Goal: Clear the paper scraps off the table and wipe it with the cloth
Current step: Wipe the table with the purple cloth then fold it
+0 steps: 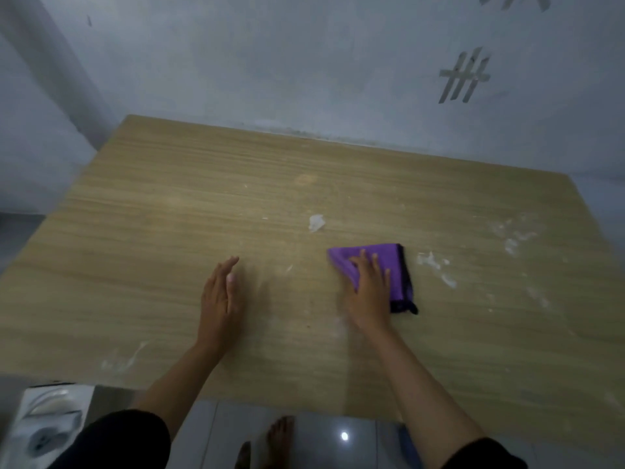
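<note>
Right hand (368, 289) flat (pressing) on cloth (389, 265).

One tabletop (135, 265). One purple cloth (389, 262) lies on it. Two hands: the left hand (220, 296) and the right hand (368, 292). One clear paper scrap (316, 223), plus several smaller white bits and smears too blurred to count. One bare foot (279, 438) on the floor. One white object (50, 421) at the lower left.
</note>
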`<state>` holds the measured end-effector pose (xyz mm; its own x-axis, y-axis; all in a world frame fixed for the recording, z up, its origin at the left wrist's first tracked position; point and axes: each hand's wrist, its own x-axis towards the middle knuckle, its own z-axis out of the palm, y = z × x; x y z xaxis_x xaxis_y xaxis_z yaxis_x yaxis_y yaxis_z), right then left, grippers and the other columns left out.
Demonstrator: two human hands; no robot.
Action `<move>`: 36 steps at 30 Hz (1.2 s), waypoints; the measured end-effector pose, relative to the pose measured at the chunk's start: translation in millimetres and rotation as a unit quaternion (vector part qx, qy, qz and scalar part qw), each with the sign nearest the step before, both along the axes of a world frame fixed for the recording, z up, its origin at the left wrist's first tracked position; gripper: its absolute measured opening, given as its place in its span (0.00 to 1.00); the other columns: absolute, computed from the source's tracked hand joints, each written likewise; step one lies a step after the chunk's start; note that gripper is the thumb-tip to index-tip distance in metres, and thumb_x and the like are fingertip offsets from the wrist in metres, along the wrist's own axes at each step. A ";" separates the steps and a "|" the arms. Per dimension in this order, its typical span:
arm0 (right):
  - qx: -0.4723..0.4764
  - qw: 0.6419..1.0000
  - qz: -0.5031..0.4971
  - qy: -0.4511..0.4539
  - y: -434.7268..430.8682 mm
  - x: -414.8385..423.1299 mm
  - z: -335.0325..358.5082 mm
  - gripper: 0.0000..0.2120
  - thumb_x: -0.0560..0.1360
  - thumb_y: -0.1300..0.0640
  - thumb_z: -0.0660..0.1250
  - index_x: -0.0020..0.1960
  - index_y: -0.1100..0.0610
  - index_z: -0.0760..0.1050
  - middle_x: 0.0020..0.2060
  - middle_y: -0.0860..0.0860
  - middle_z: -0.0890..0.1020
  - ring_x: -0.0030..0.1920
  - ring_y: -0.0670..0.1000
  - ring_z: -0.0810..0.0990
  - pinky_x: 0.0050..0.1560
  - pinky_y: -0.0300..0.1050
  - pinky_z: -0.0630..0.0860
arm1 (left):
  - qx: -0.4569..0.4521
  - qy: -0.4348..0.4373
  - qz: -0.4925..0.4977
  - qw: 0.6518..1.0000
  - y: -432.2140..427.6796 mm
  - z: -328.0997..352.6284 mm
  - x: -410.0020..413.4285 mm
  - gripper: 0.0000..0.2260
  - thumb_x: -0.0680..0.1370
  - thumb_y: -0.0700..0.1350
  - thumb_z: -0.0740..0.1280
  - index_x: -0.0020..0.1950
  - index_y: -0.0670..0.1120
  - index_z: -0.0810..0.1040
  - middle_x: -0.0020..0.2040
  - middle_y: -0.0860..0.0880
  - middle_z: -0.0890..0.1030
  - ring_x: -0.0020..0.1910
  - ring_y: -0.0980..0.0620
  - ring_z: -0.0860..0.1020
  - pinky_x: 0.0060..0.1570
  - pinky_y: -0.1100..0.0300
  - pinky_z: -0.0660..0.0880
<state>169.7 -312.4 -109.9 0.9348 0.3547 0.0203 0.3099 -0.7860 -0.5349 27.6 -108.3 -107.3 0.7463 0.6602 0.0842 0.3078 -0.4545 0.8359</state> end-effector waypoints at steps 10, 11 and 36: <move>0.002 0.953 0.267 -0.144 48.0 -167.6 -5.4 0.16 0.73 0.52 0.57 0.59 0.53 0.73 0.66 0.50 0.74 0.67 0.63 0.69 0.61 0.61 0.71 | -0.031 -0.051 0.104 0.993 -27.1 7.2 -57.0 0.26 0.78 0.58 0.44 0.66 0.46 0.70 0.65 0.42 0.74 0.65 0.45 0.71 0.65 0.47 0.67; -0.003 0.951 0.280 -0.130 40.1 -175.4 -12.4 0.15 0.74 0.52 0.57 0.59 0.52 0.72 0.67 0.49 0.72 0.68 0.62 0.67 0.65 0.60 0.67 | -0.033 -0.052 0.110 0.992 -27.8 7.7 -59.8 0.26 0.78 0.59 0.44 0.66 0.46 0.70 0.65 0.42 0.74 0.64 0.45 0.71 0.65 0.47 0.67; 0.032 0.997 0.045 -0.049 -186.4 -93.8 -12.2 0.18 0.74 0.58 0.54 0.61 0.52 0.74 0.69 0.49 0.69 0.74 0.58 0.51 0.72 0.63 0.50 | 0.000 -0.010 -0.192 0.981 -181.1 29.9 -9.8 0.19 0.78 0.52 0.51 0.63 0.48 0.72 0.62 0.55 0.73 0.68 0.59 0.65 0.71 0.63 0.50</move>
